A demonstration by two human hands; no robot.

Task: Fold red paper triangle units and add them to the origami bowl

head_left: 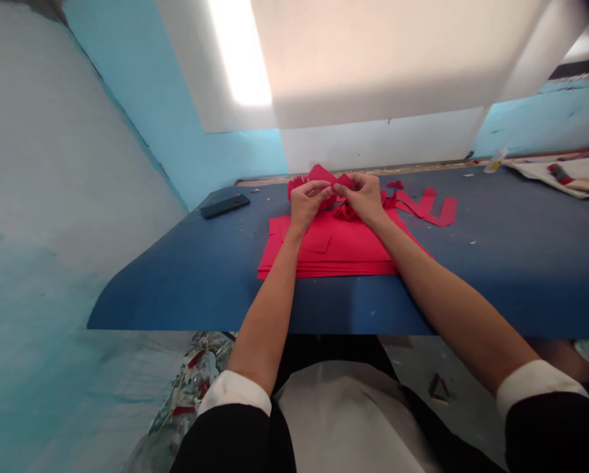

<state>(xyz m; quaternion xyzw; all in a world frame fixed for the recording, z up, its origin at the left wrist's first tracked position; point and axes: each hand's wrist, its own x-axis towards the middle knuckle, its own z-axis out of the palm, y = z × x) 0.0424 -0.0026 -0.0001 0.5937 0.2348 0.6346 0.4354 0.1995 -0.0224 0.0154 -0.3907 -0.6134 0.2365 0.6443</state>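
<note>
Above the stack of red sheets (pixel 353 253), left hand (pixel 306 205) and right hand (pixel 366 197) pinch a red paper piece (pixel 321 172)

On the blue surface (pixel 176 276), clock directions are taken from the middle of the stack. The red paper piece is at twelve o'clock, over the far edge of the stack, between the two hands. The fingers of the left hand are nearly closed, thumb against index, with the paper in their grip. The fingers of the right hand are closed in the same way, just beside; the exact fold between them is too small to tell. Near eleven o'clock, behind the left hand, there is a row of red paper points (pixel 298 180). Red strips (pixel 426 202) lie at two o'clock, and a small bottle (pixel 496 161) is farther in this direction. Toward ten o'clock lies a dark phone (pixel 225 205), well apart from the stack.
</note>
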